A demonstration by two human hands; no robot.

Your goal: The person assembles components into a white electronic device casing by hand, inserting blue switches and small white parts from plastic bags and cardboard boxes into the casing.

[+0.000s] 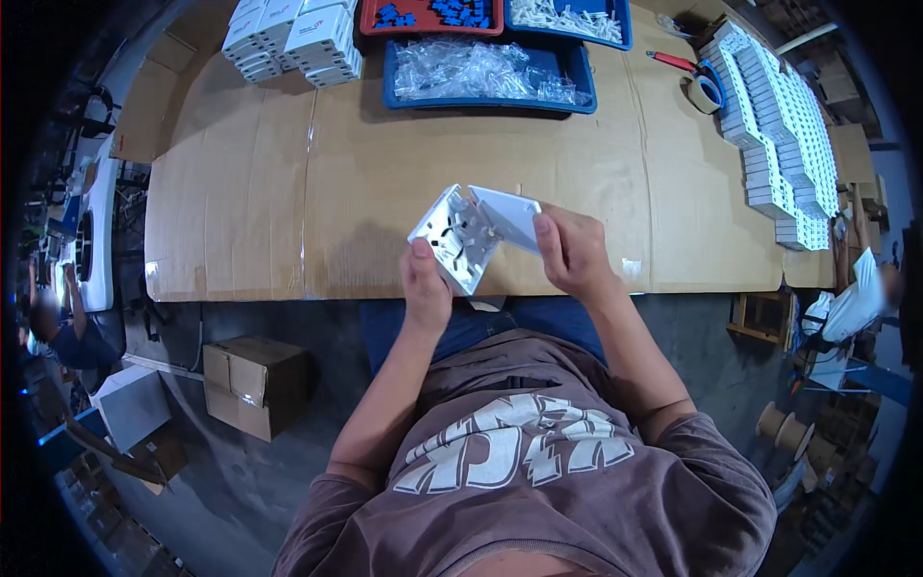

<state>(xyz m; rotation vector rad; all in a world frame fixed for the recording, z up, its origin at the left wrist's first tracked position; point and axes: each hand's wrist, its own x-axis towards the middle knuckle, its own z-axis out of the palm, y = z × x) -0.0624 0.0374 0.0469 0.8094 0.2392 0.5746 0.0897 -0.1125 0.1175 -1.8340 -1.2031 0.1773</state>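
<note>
Above the front edge of the table I hold a small white plastic box (459,252) whose flat lid (510,217) is swung up at an angle. Dark slots and moulded clips show on the inner side of the box. My left hand (425,284) is closed on its lower left edge, thumb on the rim. My right hand (575,248) pinches the right edge of the lid between thumb and fingers. Whether the lid is hinged to the box I cannot tell.
Cardboard covers the table (231,202). At the back stand a blue tray of clear plastic bags (488,104), a red tray of blue parts (433,27) and another blue tray (615,43). White boxes are stacked at left (317,43) and right (779,125), near a tape roll (705,94).
</note>
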